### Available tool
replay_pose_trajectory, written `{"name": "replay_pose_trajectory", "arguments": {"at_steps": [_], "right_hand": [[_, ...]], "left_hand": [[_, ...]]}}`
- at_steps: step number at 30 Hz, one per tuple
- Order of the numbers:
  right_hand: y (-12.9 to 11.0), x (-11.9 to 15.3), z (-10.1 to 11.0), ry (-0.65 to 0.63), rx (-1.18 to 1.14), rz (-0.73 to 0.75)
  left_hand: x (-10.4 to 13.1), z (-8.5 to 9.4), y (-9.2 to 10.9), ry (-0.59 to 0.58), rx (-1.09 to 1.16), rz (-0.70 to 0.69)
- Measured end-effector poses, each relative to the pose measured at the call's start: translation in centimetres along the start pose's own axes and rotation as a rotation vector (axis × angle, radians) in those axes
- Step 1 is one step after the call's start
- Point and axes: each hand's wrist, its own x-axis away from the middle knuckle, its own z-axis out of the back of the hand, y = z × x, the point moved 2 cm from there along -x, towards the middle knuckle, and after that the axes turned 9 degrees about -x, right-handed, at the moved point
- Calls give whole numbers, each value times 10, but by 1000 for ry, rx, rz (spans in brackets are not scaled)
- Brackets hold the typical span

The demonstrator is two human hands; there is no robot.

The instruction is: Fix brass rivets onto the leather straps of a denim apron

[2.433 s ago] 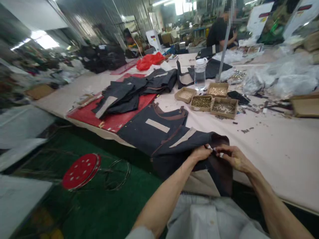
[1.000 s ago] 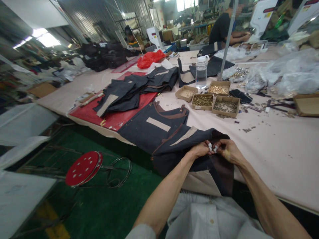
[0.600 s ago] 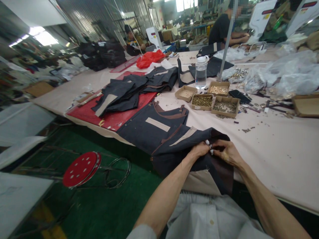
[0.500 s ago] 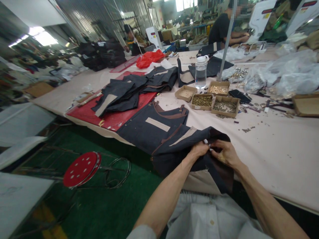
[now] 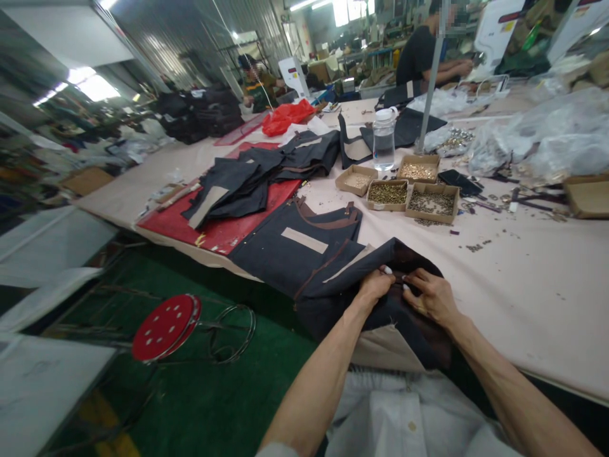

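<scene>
A dark grey fabric panel (image 5: 328, 311) with brown edging and a beige strip lies bunched at the table's front edge, partly hanging over it. My left hand (image 5: 377, 284) is closed on its folded upper part, the thumb and fingers pinching the cloth. Just to the right, my right hand (image 5: 432, 296) grips the brown inner side of the same panel with bent fingers. White coverings show on some fingertips of both hands. Whether a small part sits between the fingers is hidden. Beyond lies another dark panel (image 5: 266, 247) with a beige rectangle and brown straps.
Shallow cardboard boxes (image 5: 432, 219) of small metal parts stand beyond my hands, beside a water bottle (image 5: 383, 143) and a phone (image 5: 459, 182). More dark panels (image 5: 238, 184) lie on a red board (image 5: 171, 222). A metal pole (image 5: 431, 89) rises from the table. A red stool (image 5: 164, 327) stands left.
My hands have moved slightly apart, and the panel's fold has opened, showing more of its brown inner side. The view has shifted a little.
</scene>
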Motion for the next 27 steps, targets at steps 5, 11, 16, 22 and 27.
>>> {"name": "replay_pose_trajectory", "arguments": {"at_steps": [5, 11, 16, 22, 27], "right_hand": [[0, 0, -2, -18, 0, -17], [3, -1, -3, -12, 43, -19], [7, -2, -2, -29, -22, -43], [11, -4, 7, -14, -239, -63], [17, -2, 10, 25, -436, -155]], "left_hand": [[-4, -4, -3, -51, 38, -20], [-11, -9, -7, -4, 100, 14], [-17, -15, -7, -1, 154, 52], [-9, -10, -2, 21, 106, 19], [15, -4, 8, -6, -14, -78]]}}
